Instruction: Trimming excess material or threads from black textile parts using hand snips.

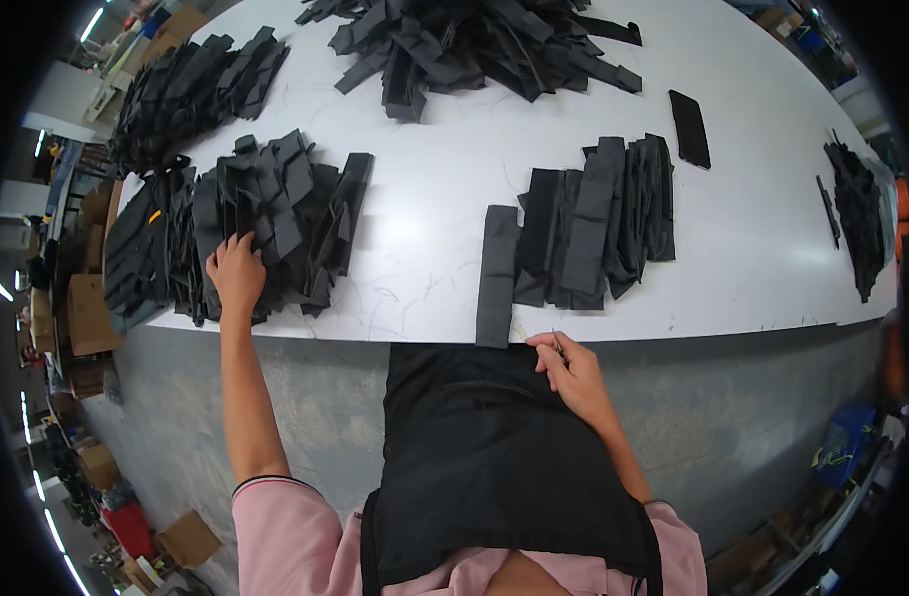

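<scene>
"Cloth strips [286, 194] lay under the left hand, then?"

"Yes. The left hand [238, 272] rested on that dark heap at the left front of the white table [425, 219], fingers partly bent and slightly spread against the cloth. Whether they gripped a piece, I couldn't tell."

"And the right hand [571, 375]?"

"Beside the front edge, its fingers curled, thumb and forefinger close together. A thin thing [557, 345] showed there, too small to name; I couldn't tell how firmly it was held."

"How was the room along that edge?"

"A wide stretch of white ran between the left heap and a single strip [498, 278], whose near end reached the edge. The black apron [504, 457] came close up to it."

"What stood in the way?"

"A row of strips [592, 228] just right of the single one, a big pile [464, 50] at the far side, and another heap [191, 94] beyond the left hand. A phone [690, 129] lay past the row, and a dark bundle [857, 223] lay at the right end."
</scene>
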Action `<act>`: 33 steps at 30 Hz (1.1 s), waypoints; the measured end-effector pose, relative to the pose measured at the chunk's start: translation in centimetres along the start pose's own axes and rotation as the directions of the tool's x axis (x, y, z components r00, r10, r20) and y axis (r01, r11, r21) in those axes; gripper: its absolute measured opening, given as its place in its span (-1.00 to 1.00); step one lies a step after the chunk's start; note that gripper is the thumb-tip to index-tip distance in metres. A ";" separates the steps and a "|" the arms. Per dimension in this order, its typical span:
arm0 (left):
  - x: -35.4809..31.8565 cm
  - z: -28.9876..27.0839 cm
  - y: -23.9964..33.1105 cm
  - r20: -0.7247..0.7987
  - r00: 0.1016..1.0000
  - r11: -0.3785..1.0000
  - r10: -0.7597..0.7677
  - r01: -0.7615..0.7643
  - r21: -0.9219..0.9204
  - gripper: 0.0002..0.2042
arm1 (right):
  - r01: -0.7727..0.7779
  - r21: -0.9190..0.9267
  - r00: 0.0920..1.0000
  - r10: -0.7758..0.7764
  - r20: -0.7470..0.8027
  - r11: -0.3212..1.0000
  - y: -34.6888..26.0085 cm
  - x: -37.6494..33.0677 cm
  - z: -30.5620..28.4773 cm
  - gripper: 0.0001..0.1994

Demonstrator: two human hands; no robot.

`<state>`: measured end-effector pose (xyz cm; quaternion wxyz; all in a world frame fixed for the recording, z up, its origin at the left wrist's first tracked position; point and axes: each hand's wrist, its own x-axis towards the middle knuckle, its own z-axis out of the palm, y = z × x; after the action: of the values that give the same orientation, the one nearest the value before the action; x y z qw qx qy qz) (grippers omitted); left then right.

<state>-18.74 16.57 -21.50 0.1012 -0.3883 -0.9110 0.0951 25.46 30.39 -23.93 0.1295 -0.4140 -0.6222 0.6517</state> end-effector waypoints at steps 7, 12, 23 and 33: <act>-3.7 -5.0 9.7 -0.670 0.698 0.890 -0.252 -0.104 -0.444 -0.74 | -0.072 -0.014 0.995 0.070 -0.072 0.997 1.2 1.4 0.9 -0.77; -10.1 -1.1 25.1 0.089 0.947 0.590 0.309 -0.117 -0.799 -0.38 | -0.133 0.096 0.988 0.139 -0.066 0.987 3.0 4.3 2.8 -0.66; -8.5 0.5 22.3 0.512 0.745 -0.140 0.428 0.614 -0.777 -0.32 | -0.055 0.273 0.997 0.041 0.059 0.960 -0.6 2.4 2.9 -0.67; -12.1 -5.0 20.2 0.324 0.911 -0.404 0.255 0.405 -0.820 -0.52 | 0.254 0.195 0.963 -0.230 -0.138 0.947 -5.5 7.6 6.2 -0.43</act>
<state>4.67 22.01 -23.14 -0.4457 -0.1963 -0.5916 -0.6425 14.48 32.29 -22.52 0.2870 -0.3549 -0.5870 0.6686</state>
